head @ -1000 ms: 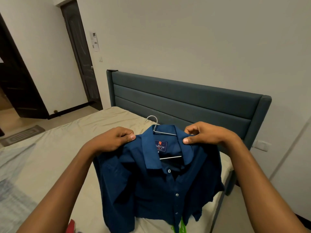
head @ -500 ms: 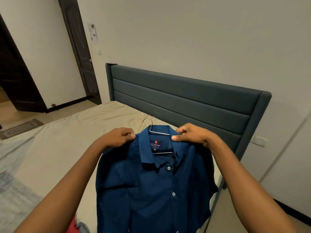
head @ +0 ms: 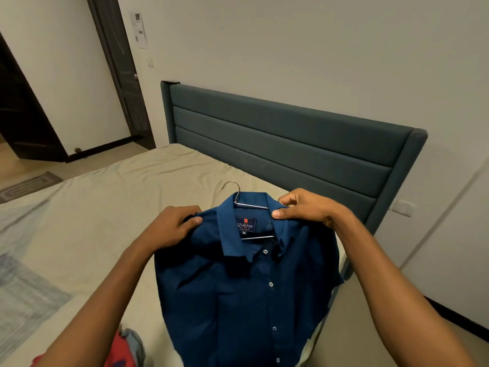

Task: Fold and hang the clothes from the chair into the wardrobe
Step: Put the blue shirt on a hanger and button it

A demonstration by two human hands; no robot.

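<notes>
A dark blue button-up shirt (head: 238, 295) hangs on a thin metal hanger (head: 232, 193), whose hook sticks up above the collar. I hold the shirt over the bed (head: 111, 207). My left hand (head: 174, 229) grips the shirt's left shoulder. At the right side of the collar, my right hand (head: 304, 206) pinches the fabric between thumb and fingers. The shirt front faces me, buttoned, with a label visible inside the collar. Neither the chair nor the wardrobe is in view.
A grey-blue padded headboard (head: 291, 139) stands behind the bed against the wall. A dark door (head: 119, 70) is at the far left. Red and grey clothing (head: 124, 348) lies on the bed by my left forearm. A patterned blanket (head: 23, 295) covers the bed's left side.
The shirt on its hanger has dropped slightly lower and come closer to the bed, with both hands keeping their hold. My view has tilted a little downward.
</notes>
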